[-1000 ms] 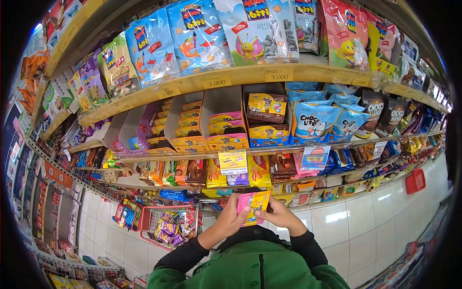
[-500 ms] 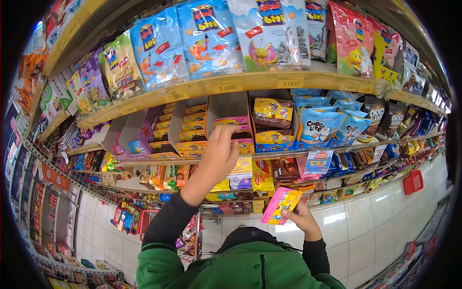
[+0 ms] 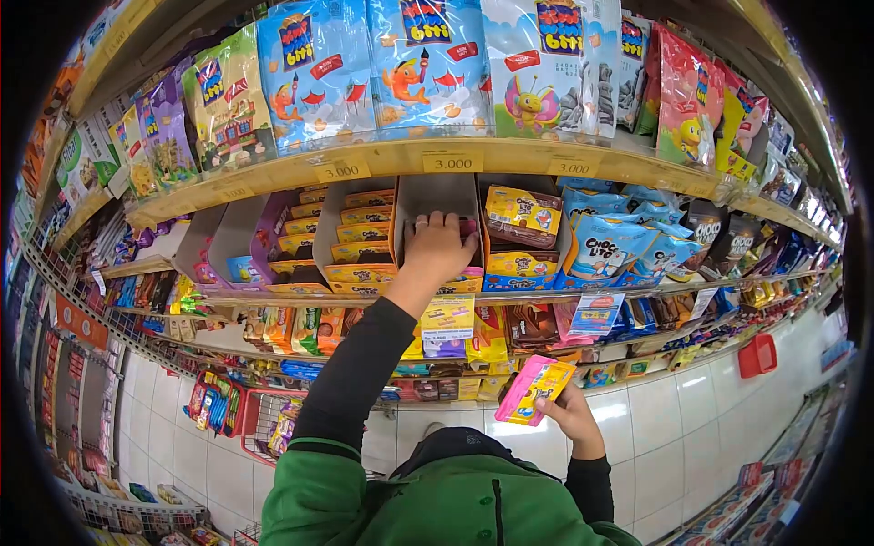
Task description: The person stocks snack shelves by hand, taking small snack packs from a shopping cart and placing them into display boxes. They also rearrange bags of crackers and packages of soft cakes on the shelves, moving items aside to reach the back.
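My left hand [image 3: 439,247] reaches into a grey-walled display carton [image 3: 441,193] on the shelf. Its fingers curl down over a pink snack pack [image 3: 468,226], whose edge shows between the fingers and thumb; the fingertips are hidden. Lower down on the right, my right hand [image 3: 568,411] is closed on pink-and-yellow snack packs [image 3: 535,391], which seem stacked together. Left of the reached-into carton stands one with yellow-and-brown packs [image 3: 366,229]. To its right is a carton of brown-and-yellow packs [image 3: 523,217].
A yellow-edged shelf [image 3: 391,166] with hanging snack bags [image 3: 423,73] juts out above my left hand. Blue pouches [image 3: 599,244] stand to the right. A red trolley [image 3: 264,423] holding packets is at lower left, and a red basket [image 3: 757,355] sits on the tiled floor.
My left hand has moved up and deeper into the carton, onto the packs there. The right hand keeps its hold on the snack packs. The view has shifted slightly.
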Demonstrator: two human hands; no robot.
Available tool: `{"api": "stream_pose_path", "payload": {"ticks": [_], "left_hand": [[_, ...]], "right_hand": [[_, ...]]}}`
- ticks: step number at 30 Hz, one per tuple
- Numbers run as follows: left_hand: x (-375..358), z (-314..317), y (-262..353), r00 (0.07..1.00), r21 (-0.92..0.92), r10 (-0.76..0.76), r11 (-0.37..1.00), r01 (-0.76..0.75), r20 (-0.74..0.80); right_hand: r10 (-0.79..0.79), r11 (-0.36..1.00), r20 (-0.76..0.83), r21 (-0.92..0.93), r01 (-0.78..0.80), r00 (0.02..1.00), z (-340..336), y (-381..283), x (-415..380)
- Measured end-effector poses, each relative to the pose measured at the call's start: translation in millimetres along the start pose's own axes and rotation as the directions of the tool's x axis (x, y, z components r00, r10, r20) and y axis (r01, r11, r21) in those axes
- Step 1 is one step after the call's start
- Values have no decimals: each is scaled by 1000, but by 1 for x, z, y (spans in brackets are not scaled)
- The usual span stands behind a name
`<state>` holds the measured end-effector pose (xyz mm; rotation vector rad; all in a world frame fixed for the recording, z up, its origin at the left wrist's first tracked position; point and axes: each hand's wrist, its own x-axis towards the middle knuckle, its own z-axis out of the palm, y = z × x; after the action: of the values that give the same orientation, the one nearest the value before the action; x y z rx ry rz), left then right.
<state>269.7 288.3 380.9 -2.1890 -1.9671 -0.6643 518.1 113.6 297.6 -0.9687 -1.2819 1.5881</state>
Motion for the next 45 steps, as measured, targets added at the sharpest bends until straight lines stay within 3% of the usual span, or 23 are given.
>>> {"api": "stream_pose_path", "payload": {"ticks": [4,8,14,15,16,18,22,25,27,29,32,33,36,37,40,41,45], "left_hand": [[-6,-6,5,997,94,61,994,-57,-49],[-9,-5,5,988,73,93,994,-84,-124],[-10,-5,5,983,48,90,995,-83,-157],[-10,-4,5,984,44,85,996,-79,-156],[-10,-4,5,985,39,79,996,-74,-155],[-10,-5,6,985,33,73,997,-69,-158],[-12,-6,5,985,-13,55,998,-58,-163],[-11,-5,0,989,-49,75,995,-82,-131],[-4,62,-24,903,-35,159,982,-188,-400],[-5,29,-12,875,-122,226,945,-304,-428],[-9,-13,1,871,-255,241,892,-373,-429],[-13,-22,4,896,-177,228,933,-312,-380],[-12,-9,4,911,-291,34,942,-166,-410],[-14,-15,6,995,-215,-7,976,-16,-104],[-16,-13,7,985,-84,-34,996,20,-171],[-16,-15,7,993,-128,-34,992,20,-111],[-17,-10,4,970,-87,13,996,-35,-244]], "right_hand": [[-2,1000,4,9,2,1000,2,-7,2],[-38,999,52,-24,39,998,8,-22,10],[-191,963,79,-179,202,978,21,-61,27],[-127,982,45,-139,132,991,22,-67,30],[-223,952,55,-203,230,973,24,-75,34],[-406,852,91,-322,413,909,32,-90,49],[-625,639,121,-489,594,772,56,-120,78],[-846,224,270,-601,767,459,73,-142,107],[-862,172,287,-609,774,418,86,-149,124],[-863,143,316,-597,790,394,93,-149,142],[-845,-130,443,-713,688,299,97,-147,167],[-843,-153,449,-727,670,295,99,-146,171],[-805,-155,443,-799,580,395,98,-141,187],[-784,-146,428,-831,536,450,97,-140,192],[-779,-228,437,-865,447,449,97,-143,203],[-770,-226,432,-873,432,469,98,-145,205],[-604,-180,338,-940,290,722,104,-156,219]]}}
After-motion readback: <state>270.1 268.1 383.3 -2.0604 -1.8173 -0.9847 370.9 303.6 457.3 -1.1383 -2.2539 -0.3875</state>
